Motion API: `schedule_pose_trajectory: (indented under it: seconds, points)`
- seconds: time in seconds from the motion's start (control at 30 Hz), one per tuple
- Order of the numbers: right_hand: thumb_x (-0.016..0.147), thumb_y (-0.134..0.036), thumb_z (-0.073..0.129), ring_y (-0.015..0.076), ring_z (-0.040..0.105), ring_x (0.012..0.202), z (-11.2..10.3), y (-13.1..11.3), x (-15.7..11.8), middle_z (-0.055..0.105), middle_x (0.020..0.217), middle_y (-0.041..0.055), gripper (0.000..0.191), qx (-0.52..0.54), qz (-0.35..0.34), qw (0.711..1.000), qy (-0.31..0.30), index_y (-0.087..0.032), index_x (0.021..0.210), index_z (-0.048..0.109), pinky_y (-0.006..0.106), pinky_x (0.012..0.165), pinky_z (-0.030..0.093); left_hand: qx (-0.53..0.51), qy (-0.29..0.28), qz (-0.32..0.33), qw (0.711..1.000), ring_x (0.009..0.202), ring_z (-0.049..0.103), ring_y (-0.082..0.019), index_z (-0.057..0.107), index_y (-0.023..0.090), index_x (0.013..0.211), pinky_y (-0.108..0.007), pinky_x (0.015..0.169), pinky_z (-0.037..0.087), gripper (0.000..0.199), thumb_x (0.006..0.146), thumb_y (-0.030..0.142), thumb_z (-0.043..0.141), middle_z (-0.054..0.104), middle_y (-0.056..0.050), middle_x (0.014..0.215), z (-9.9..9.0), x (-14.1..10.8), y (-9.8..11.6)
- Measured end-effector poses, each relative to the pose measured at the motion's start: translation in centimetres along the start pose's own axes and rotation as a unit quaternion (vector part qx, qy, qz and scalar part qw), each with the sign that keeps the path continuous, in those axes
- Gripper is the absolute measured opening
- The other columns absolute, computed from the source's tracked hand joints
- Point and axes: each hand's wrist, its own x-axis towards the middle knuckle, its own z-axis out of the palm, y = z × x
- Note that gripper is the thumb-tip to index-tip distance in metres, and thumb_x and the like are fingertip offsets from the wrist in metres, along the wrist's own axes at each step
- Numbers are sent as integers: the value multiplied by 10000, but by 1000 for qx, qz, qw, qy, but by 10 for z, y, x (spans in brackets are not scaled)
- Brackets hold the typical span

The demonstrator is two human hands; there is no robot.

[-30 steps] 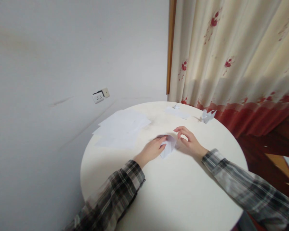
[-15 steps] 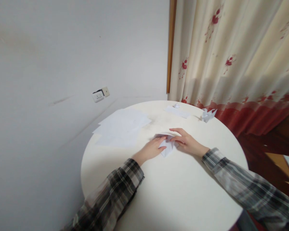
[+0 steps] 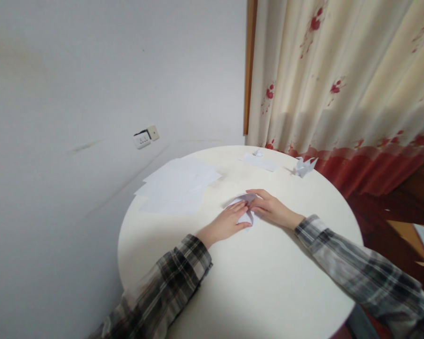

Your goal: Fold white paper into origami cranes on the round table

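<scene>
Between my hands a small folded piece of white paper lies on the round white table. Stretched fingers of my left hand rest flat across its left part, with the thumb apart near its lower edge. My right hand has bent fingers on the paper's right side, and its forefinger reaches along the top edge. The fingertips of both hands nearly meet over the paper and cover much of the folds.
Loose white sheets are spread at the table's left. A folded paper crane stands near the right back edge. A smaller paper figure sits by a flat paper piece. A wall and curtain border the table.
My left hand has slid a little right and further over the folded paper, its thumb now lower. My right hand's fingers have closed in slightly on the paper's right side.
</scene>
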Motion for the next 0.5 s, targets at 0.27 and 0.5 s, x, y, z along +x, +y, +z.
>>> schedule_pose_trajectory:
  seconds: [0.27, 0.5]
  points:
    - [856, -232, 486, 198, 519, 1045, 6, -1, -2, 519, 1160, 124, 119, -44, 15, 999, 7, -178, 863, 592, 361, 881, 459, -26, 50, -12, 998, 1184, 455, -241, 354, 129, 1281, -372, 989, 363, 547, 838, 413, 502, 480, -146, 1285, 4, -1, 11]
    - [851, -233, 495, 197, 541, 989, 8, 1, -4, 568, 1075, 115, 120, -60, 35, 997, 19, -169, 842, 596, 344, 827, 476, -33, 64, -29, 997, 1032, 547, -243, 425, 178, 1169, -371, 898, 417, 393, 818, 311, 543, 580, -92, 1108, -2, -8, 21]
